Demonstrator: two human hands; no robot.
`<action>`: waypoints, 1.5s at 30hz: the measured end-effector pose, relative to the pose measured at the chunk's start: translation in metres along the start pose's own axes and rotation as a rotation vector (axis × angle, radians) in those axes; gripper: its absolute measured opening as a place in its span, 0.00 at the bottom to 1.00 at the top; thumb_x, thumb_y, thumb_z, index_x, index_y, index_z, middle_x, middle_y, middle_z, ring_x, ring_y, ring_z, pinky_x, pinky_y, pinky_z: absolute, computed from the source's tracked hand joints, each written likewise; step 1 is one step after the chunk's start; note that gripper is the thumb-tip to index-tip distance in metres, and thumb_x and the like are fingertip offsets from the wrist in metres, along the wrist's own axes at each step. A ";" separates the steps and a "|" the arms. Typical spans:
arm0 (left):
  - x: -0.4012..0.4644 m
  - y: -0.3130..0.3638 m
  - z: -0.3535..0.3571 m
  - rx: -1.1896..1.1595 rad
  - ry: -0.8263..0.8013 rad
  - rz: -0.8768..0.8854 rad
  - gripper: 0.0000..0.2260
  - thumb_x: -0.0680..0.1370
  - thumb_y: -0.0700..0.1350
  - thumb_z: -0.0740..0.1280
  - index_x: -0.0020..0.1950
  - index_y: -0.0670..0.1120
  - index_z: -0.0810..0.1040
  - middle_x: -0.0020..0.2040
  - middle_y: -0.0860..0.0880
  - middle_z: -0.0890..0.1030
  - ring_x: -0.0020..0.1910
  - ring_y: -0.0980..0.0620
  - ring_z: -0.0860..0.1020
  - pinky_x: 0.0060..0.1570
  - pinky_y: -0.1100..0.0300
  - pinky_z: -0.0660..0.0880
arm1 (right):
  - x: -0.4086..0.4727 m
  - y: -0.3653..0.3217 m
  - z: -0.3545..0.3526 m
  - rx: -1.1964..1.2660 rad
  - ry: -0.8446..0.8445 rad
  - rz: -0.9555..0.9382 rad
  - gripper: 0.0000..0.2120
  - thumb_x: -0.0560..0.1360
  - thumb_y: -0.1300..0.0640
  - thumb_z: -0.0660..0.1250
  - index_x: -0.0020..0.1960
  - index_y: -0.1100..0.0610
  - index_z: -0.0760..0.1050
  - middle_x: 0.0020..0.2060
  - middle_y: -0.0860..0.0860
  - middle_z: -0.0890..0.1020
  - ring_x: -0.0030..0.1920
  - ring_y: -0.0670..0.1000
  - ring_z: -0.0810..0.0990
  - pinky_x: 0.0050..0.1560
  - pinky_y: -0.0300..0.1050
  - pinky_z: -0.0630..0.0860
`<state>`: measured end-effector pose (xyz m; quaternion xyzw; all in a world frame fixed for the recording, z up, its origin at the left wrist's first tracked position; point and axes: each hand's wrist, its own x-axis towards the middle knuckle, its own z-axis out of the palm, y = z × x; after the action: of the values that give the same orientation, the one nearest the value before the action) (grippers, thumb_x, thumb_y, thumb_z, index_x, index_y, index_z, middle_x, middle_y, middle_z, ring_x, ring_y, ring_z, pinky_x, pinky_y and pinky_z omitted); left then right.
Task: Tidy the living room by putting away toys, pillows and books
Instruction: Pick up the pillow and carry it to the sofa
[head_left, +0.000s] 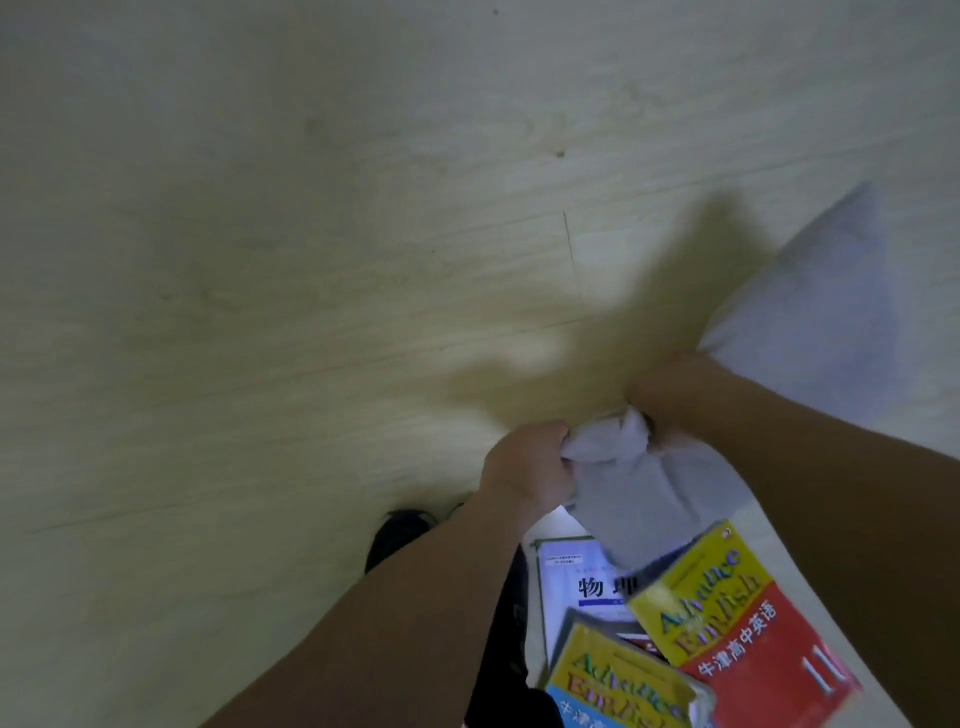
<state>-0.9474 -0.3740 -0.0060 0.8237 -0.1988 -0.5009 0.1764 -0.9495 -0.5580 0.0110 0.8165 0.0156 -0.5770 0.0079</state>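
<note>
Below, both hands clench the bunched top of a pale cloth bag (631, 499): the left hand (524, 470) grips one side and the right hand (670, 397) the other. Books lie under and just beside it, a yellow-and-red English book (737, 613), a yellow-and-blue one (618, 680) and a white book (576, 577). A light pillow (821, 306) lies on the wooden floor (260, 260), touching the right hand.

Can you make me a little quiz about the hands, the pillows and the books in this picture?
1. True or false: the left hand grips a corner of a white pillow.
2. What does the right hand hold: A a shoe, B another white pillow, C a book?
3. What colour is the lower half of the yellow-topped English book?

Key: 1 true. 2 B. 3 red.
</note>
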 end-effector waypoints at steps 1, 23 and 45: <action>-0.014 0.002 -0.022 0.050 0.019 0.023 0.02 0.75 0.39 0.62 0.43 0.46 0.71 0.47 0.43 0.78 0.50 0.40 0.76 0.39 0.57 0.66 | -0.020 -0.008 -0.014 -0.012 0.029 -0.020 0.08 0.71 0.49 0.70 0.48 0.50 0.76 0.54 0.51 0.82 0.57 0.55 0.80 0.54 0.44 0.74; -0.692 -0.005 -0.441 -0.038 0.984 -0.267 0.12 0.75 0.43 0.67 0.58 0.46 0.76 0.54 0.45 0.81 0.55 0.42 0.77 0.48 0.52 0.73 | -0.586 -0.373 -0.391 -0.252 0.733 -0.542 0.13 0.79 0.58 0.58 0.62 0.59 0.64 0.56 0.56 0.77 0.55 0.60 0.79 0.49 0.51 0.73; -1.059 -0.084 -0.200 -1.068 1.592 -0.814 0.32 0.62 0.43 0.77 0.64 0.56 0.70 0.55 0.56 0.79 0.57 0.52 0.77 0.52 0.52 0.77 | -0.778 -0.720 -0.293 -0.820 0.506 -1.371 0.23 0.81 0.47 0.55 0.74 0.50 0.61 0.60 0.53 0.78 0.59 0.57 0.76 0.59 0.51 0.72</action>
<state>-1.1991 0.2501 0.8399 0.7355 0.5154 0.1430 0.4159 -0.9578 0.1578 0.8457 0.6632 0.7187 -0.2020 -0.0523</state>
